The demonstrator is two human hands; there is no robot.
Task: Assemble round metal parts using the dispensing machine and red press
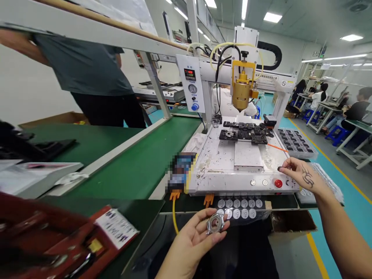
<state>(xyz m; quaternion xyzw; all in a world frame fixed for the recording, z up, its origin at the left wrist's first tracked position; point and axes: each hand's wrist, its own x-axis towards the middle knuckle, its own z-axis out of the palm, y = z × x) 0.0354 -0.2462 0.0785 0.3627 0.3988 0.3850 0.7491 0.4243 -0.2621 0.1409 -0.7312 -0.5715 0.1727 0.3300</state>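
Note:
In the lower middle of the head view, my left hand (193,242) is closed round a silver metal watch case (215,223). Its round opening is hollow, and a fingertip shows through it. My right hand (303,176) pinches a small dark piece (280,169), too small to name, over the front right corner of the dispensing machine (215,174). Black fixtures (245,133) lie on the machine's white bed, and a round metal part (229,134) sits in the left one. Above them hangs a gold dispensing head (241,95), its tip off the fixtures.
A red button (278,183) is on the machine's front. Round white labels (236,204) lie below it. Trays of dark parts (295,140) stand at the right, beside the green conveyor belt's (139,155) opposite side. A red press (58,240) fills the lower left. A person (87,69) stands beyond.

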